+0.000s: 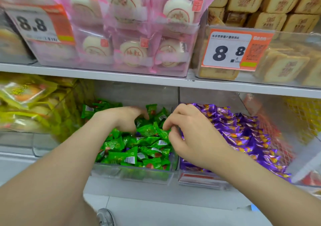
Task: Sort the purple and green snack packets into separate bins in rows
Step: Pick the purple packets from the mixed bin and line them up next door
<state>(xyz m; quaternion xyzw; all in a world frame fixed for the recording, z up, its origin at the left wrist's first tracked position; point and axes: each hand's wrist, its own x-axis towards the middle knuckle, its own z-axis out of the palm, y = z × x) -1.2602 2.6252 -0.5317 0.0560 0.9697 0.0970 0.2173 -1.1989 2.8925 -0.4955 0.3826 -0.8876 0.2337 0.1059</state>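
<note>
At the far left sit yellow bags [26, 104], no part of this job. Next along, the left hand [125, 119] is sunk knuckles-up into the back of the green packets [139, 147]. Its fingers curl down among them, but they are blurred, so I cannot tell whether they hold one. The green packets fill the middle bin [132, 172], heaped any way up rather than in rows.

The right hand [189, 135] hangs over the divider [178, 95]. Its fingers are curled narrow, with the tips at a green packet's edge just left of the wall; whether they pinch it I cannot tell. The purple packets [243, 133] lie under and to the right of that wrist, in the right-hand bin [205, 182]. To my eye the right hand is the nearer one for carrying anything across the divider.
</note>
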